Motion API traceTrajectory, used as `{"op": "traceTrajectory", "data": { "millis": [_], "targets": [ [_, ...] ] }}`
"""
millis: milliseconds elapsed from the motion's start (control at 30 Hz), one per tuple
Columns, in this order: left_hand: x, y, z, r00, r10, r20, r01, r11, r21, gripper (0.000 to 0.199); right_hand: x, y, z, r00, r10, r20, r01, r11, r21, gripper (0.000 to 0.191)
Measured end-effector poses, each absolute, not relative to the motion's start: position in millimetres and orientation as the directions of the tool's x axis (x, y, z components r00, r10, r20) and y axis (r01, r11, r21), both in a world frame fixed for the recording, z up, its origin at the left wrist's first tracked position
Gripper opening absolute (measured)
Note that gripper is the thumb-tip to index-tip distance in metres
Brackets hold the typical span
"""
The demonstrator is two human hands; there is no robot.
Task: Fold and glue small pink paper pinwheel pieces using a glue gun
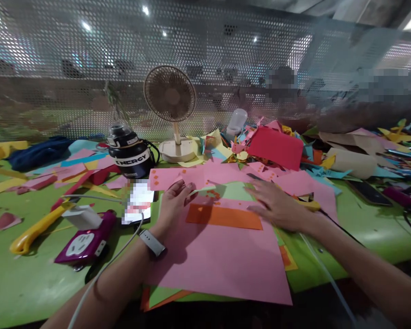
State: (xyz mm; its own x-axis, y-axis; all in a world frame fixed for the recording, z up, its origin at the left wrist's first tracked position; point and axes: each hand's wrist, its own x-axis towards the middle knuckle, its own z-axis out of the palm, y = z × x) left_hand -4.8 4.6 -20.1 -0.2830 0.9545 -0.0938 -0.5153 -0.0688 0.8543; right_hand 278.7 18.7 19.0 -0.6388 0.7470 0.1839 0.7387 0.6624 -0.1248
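Note:
My left hand point(173, 201), with a watch on its wrist, has its fingers curled together at the pink sheet's upper left. A thin pale green paper strip point(206, 188) extends from its fingertips; the grip itself is partly hidden. To the right, my right hand point(272, 203) is spread palm down over the papers, its fingers apart and holding nothing. Between the hands, an orange paper strip point(224, 217) lies across a large pink paper sheet point(222, 265). Small orange paper cut-outs point(213, 196) are scattered just above that strip.
A lit phone point(139, 201), purple power adapter point(85, 242) and yellow-handled tool point(37, 230) are at left. Behind stand a black bottle point(132, 155) and small fan point(170, 96). Coloured scraps and a red paper piece point(277, 148) are heaped at back right. Cables cross both forearms' area.

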Motion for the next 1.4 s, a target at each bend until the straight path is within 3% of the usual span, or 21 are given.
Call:
{"op": "traceTrajectory", "data": {
  "millis": [100,233,500,833,933,1400],
  "targets": [
    [-6,4,-20,-0.284,0.952,-0.112,-0.535,-0.06,0.843,0.029,236,18,1,-0.689,0.716,0.113,0.713,0.698,-0.067,0.069],
    [-5,4,-18,-0.256,0.962,-0.096,-0.524,-0.055,0.85,0.029,214,25,-11,-0.695,0.719,0.005,0.717,0.693,-0.082,0.072],
    [-4,4,-17,-0.25,0.96,-0.124,-0.545,-0.034,0.838,0.028,209,31,-19,-0.708,0.706,-0.028,0.703,0.7,-0.128,0.075],
    [1,0,-18,-0.193,0.972,-0.133,-0.475,0.026,0.879,0.025,220,34,2,-0.607,0.794,0.004,0.712,0.546,-0.441,0.066],
    [4,-5,-17,-0.123,0.986,-0.112,-0.446,0.046,0.894,0.027,213,30,11,-0.612,0.79,0.041,0.682,0.554,-0.478,0.067],
    [11,-10,-12,-0.042,0.993,-0.107,-0.504,0.072,0.861,0.031,172,29,10,-0.692,0.689,0.217,0.656,0.725,-0.209,0.071]
  ]
}}
